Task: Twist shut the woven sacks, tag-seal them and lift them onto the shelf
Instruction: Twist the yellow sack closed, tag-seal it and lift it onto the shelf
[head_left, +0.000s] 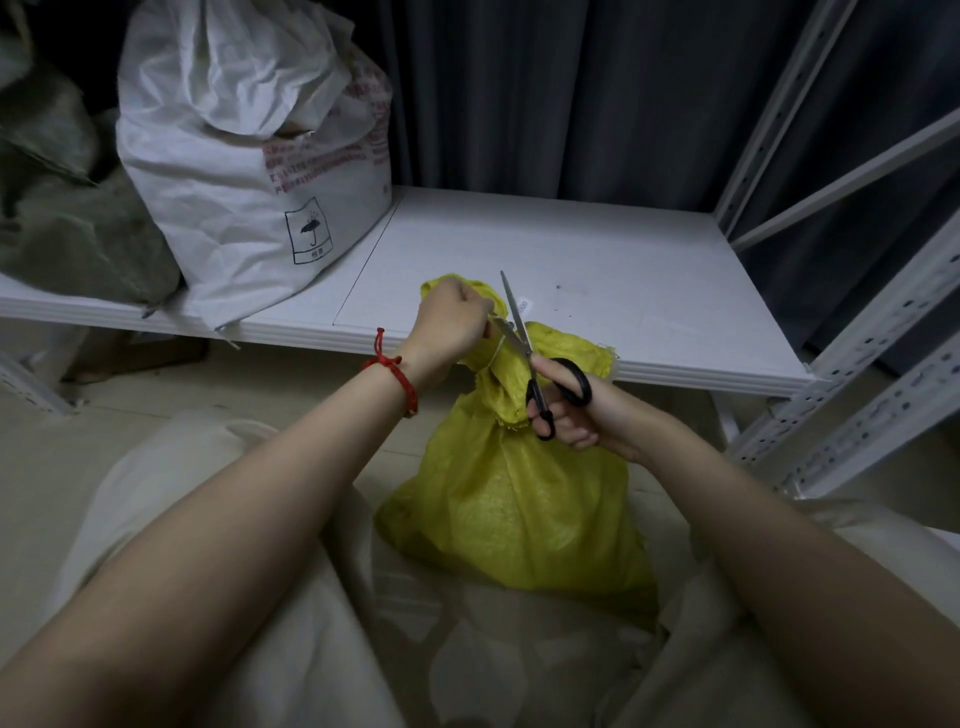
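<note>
A crinkled white sack (249, 171) sits on the smooth shelf (597, 270) at ten o'clock. The left hand (452, 322) pinches the yellow woven sack (519, 514) at its tied neck. The right hand (576, 410) grips black-handled scissors (522, 335).

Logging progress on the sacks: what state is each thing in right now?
Yellow sack: on the floor, neck bunched, bound by a tie.
Scissors: blades open at the neck.
Left hand: pinches the tie's end.
Right hand: grips the scissors' handles.
White sack: upright on the shelf, top folded over.
Green sack: slumped on the shelf.
</note>
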